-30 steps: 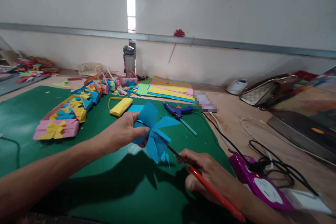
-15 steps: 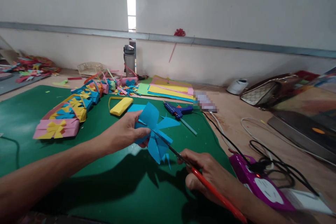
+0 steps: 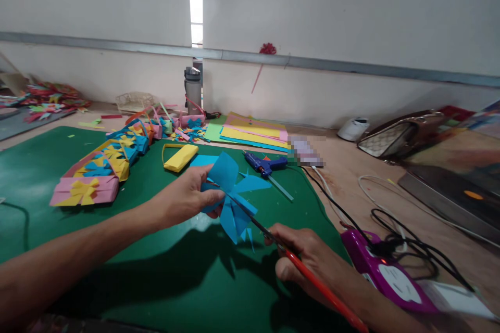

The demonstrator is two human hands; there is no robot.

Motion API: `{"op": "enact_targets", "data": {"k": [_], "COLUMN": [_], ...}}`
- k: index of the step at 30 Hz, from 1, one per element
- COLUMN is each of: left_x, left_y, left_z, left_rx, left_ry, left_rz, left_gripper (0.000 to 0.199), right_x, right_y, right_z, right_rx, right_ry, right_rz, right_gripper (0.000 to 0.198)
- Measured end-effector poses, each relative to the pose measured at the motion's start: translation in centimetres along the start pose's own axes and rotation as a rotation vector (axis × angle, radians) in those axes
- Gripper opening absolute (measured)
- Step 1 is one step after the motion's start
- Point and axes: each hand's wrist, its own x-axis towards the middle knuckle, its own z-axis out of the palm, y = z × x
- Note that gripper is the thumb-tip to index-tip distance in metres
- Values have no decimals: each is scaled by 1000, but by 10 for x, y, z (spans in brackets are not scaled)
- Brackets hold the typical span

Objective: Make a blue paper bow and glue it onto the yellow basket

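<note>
Between thumb and fingers, my left hand (image 3: 197, 192) pinches a blue paper flower (image 3: 235, 218) with several pointed petals. My right hand (image 3: 302, 252) grips red-handled scissors (image 3: 312, 276). Their blades reach up and left into the flower, along one of its petals near the centre. Small blue paper slivers (image 3: 250, 238) show below the flower. Just behind my left hand lies a yellow folded paper basket (image 3: 182, 158) with a thin handle. Some blue paper (image 3: 201, 160) shows beside it, partly hidden by the hand.
A green mat (image 3: 156, 270) covers the table. Decorated paper baskets (image 3: 86, 191) line its left side. Behind the flower lies a blue glue gun (image 3: 265, 163), with coloured sheets (image 3: 253, 127) and a bottle (image 3: 192, 91) farther back. A purple power strip (image 3: 386, 276) with cables sits right.
The flower's petals have shifted very slightly to the right against the scissor blades. Both hands stay in nearly the same place.
</note>
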Motion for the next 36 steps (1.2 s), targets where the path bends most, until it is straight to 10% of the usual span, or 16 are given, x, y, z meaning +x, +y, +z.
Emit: {"op": "enact_targets", "data": {"k": [36], "left_x": [-1], "left_y": [2], "left_z": [0], "left_rx": [-27], "left_ry": [4], "left_rz": [-38], "left_gripper": [4], "right_x": [2], "right_y": [-3], "right_z": [-1], "right_rx": [-72], "right_ry": [-47], "right_rz": [53], "right_gripper": [22]}}
